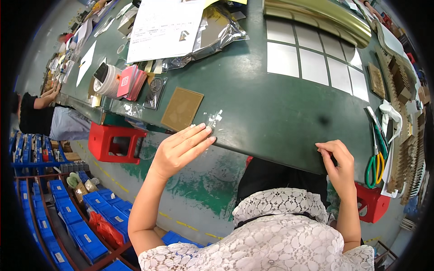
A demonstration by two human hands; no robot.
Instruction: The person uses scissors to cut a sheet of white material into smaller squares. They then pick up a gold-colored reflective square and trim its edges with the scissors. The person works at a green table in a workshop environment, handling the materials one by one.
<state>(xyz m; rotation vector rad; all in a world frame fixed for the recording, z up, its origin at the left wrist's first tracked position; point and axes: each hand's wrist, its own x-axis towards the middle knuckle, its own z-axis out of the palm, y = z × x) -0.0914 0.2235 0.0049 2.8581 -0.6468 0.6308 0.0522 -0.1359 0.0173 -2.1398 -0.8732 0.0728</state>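
Note:
My left hand (183, 149) lies at the table's near edge with its fingers stretched out straight and together. Just beyond its fingertips are small white scraps (216, 118) on the green tabletop (253, 113). A brown square plate (182, 109) lies flat to the left of the scraps. Farther right, my right hand (338, 160) is over the table edge, thumb and forefinger pinched together. Whether anything sits between those fingertips is too small to make out. Scissors (376, 165) with green and yellow handles lie to the right of that hand.
White rectangular sheets (314, 65) lie in rows at the back right, below a gold roll (321, 20). Printed paper (165, 29) and a clear plastic bag (217, 34) are at the back. Pink cards (131, 82) stand beside a white tub (107, 81). Blue bins (81, 232) fill the lower left.

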